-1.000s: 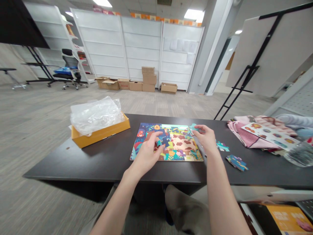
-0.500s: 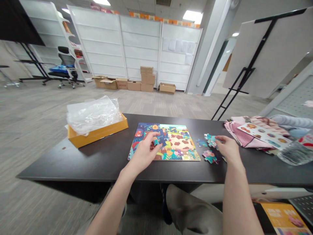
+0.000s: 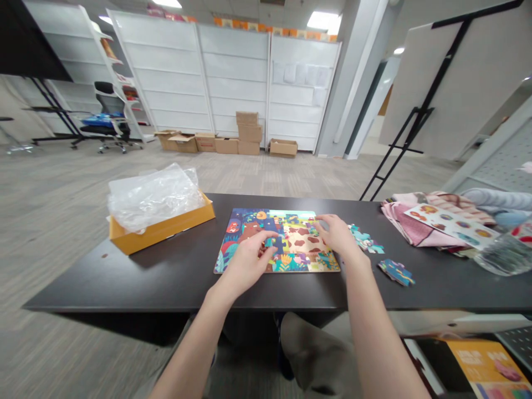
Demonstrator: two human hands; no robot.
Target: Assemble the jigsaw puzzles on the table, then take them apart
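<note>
**Left hand** (image 3: pixel 248 260): fingers bent, with thumb and forefinger pinched on a small blue piece (image 3: pixel 277 243). The piece is held low over the middle of the jigsaw puzzle (image 3: pixel 305 244), and the heel of the hand is over the puzzle's near edge.

**Right hand** (image 3: pixel 339 235): half-curled, palm down, with fingertips resting on the right part of the puzzle near its far right corner. Whether a piece lies under them cannot be told.

**Jigsaw puzzle**: a flat, brightly coloured picture in a frame, lying at the centre of the dark table (image 3: pixel 166 274) and closer to its near edge.

**Loose pieces** (image 3: pixel 366 241): a small teal cluster just beside the puzzle's right edge.

**Joined pieces** (image 3: pixel 397 272): a dark blue clump further right, closer to the near edge.

**Yellow box** (image 3: pixel 166 228): at the table's left end by the far edge, with crumpled clear plastic wrap (image 3: pixel 153 194) on top.

**Folded pink cloth** (image 3: pixel 409 227): at the right end, carrying a printed sheet (image 3: pixel 453 224) of small pictures with no readable text.

**Orange booklet** (image 3: pixel 488 363): below the table's near right corner, its lettering too small to read.
</note>
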